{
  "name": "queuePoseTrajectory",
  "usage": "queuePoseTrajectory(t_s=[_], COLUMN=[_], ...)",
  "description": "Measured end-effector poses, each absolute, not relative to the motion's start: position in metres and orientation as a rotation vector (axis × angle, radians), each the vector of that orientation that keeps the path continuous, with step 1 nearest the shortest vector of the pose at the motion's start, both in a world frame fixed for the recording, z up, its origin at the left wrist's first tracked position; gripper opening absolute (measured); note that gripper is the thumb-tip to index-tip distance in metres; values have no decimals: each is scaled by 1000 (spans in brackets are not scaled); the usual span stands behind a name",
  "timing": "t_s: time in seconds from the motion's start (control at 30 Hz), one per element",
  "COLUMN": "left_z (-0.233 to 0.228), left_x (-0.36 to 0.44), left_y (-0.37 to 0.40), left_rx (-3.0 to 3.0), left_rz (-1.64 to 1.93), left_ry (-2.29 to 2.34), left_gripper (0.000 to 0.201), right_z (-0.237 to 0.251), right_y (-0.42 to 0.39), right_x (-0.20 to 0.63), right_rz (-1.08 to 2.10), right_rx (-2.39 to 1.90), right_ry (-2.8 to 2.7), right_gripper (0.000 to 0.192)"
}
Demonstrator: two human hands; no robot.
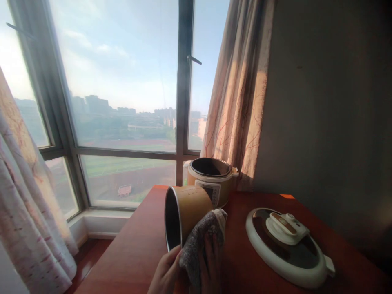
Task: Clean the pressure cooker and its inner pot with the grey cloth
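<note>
A gold inner pot (192,204) with a dark inside lies tilted on its side above the table, its mouth facing left. My left hand (165,269) grips its rim at the lower edge, thumb on the outside. Pressed to the pot's outer wall is a grey cloth (200,241), with my right hand (211,261) spread over it and holding it there. Right behind the pot stands the pressure cooker body (225,192), its top uncovered and its front panel partly hidden by the pot.
The cooker lid (260,241), white-rimmed with a handle, lies on the right of the red-brown table (122,253). A window (122,81) and a curtain (235,102) stand behind; another curtain (27,204) hangs at left.
</note>
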State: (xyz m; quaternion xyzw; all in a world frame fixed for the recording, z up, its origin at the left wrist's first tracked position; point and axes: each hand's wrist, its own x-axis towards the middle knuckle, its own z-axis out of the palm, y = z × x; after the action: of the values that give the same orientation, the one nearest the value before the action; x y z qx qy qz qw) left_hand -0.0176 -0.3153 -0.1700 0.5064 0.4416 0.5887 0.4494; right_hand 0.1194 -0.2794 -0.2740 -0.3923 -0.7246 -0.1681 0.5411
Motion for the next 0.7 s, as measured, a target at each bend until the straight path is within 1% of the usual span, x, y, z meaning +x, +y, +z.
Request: queuePoseTrajectory(t_s=[0.07, 0.13, 0.3, 0.37, 0.43, 0.57, 0.63, 0.7], left_z=[-170, -171, -170, -172, -178, -201, -213, -223], left_x=[-14, -8, 6, 10, 10, 2, -4, -8], left_y=[-317, -317, -319, -321, -322, -321, -319, -317], left_rx=[1256, 1265, 1297, 1340, 1373, 1464, 1602, 1787], left_rz=[1428, 1377, 1229, 1228, 1270, 1354, 1326, 1226], left_ry=[1076, 1033, 957, 1004, 1098, 1228, 1218, 1142], left_gripper=[55, 58, 61, 63, 63, 59, 55, 53], right_z=[-258, -227, -129, -96, -71, -46, -44, -45], right_y=[-281, -283, -277, -266, -252, -227, -221, -221], right_x=[125, 134, 148, 146, 141, 128, 123, 120], right_rz=[-409, -415, -242, -140, -1, 154, 157, 139], right_rx=[-894, -847, -925, -985, -1055, -1121, -1150, -1170], right_ry=[-1726, -1748, -1887, -1916, -1956, -2033, -2021, -1991], right_gripper=[66, 64, 59, 55, 48, 31, 28, 27])
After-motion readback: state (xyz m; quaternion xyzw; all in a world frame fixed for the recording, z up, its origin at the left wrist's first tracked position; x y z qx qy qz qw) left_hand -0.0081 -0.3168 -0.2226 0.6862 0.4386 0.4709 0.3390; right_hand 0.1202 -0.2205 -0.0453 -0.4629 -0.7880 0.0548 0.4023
